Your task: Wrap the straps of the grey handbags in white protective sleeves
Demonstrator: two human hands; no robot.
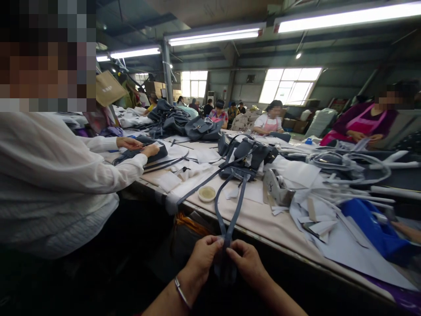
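Just off the table's front edge, my left hand [204,256] and my right hand [246,262] pinch a pair of dark blue-grey straps [234,215] where the two come together. From there the straps spread into a loop and run back to a dark bag [245,153] lying on the table. Below my fingers the strap ends hang down, blurred in shadow. Left of the loop sits a small round dish [207,194] with something pale in it. Another long strap [204,182] stretches from the bag to the table edge.
A tape dispenser [278,188] stands right of the bag, near paper scraps [324,226] and a blue holder [375,226]. White cords [355,164] lie farther right. At left a co-worker in a white shirt [66,175] handles a dark bag [154,151]. More bags [174,120] are piled behind.
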